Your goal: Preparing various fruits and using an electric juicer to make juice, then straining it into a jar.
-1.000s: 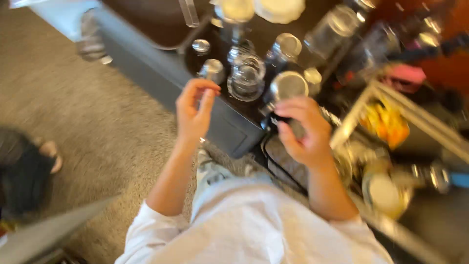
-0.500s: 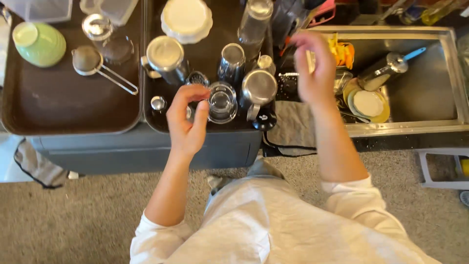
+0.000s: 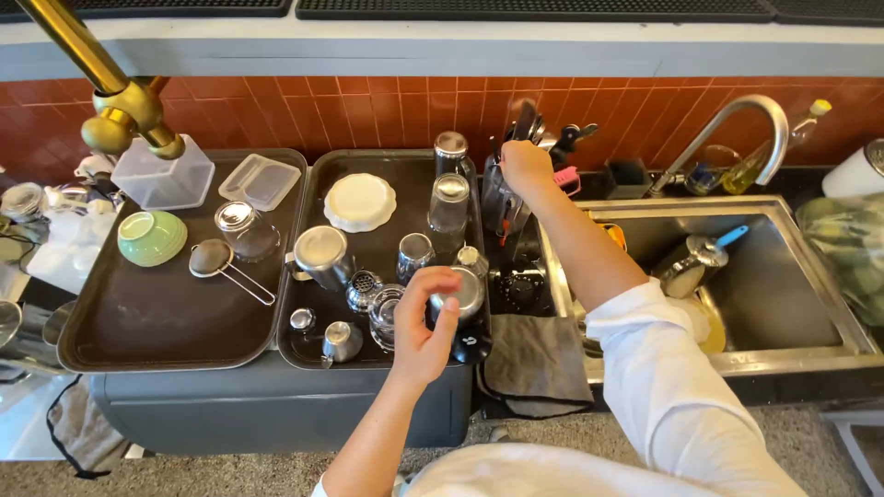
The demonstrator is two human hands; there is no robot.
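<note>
My left hand [image 3: 422, 324] hovers over the right dark tray [image 3: 304, 354], fingers apart and holding nothing, just beside an upturned steel cup [image 3: 467, 291] and a small glass jar [image 3: 384, 311]. My right hand [image 3: 525, 166] reaches out to the utensil holder [image 3: 502, 210] at the back, between the tray and the sink. Its fingers are closed on the top of a dark utensil [image 3: 524, 120] standing in the holder. Upturned steel and glass cups [image 3: 448, 201], a steel mug [image 3: 319, 254] and a white plate [image 3: 360, 201] stand on the same tray.
The left tray [image 3: 138, 340] holds a green bowl [image 3: 151, 236], a strainer [image 3: 217, 260] and clear plastic boxes [image 3: 164, 175]. A steel sink [image 3: 783, 354] with a pot [image 3: 686, 265] lies right, under a curved tap [image 3: 737, 120]. A grey cloth [image 3: 534, 359] hangs over the counter edge. A brass tap [image 3: 120, 101] juts in top left.
The view has lifted from the floor to the whole counter. My right hand moved from near the steel cup up to the utensil holder. My left hand stayed over the right tray.
</note>
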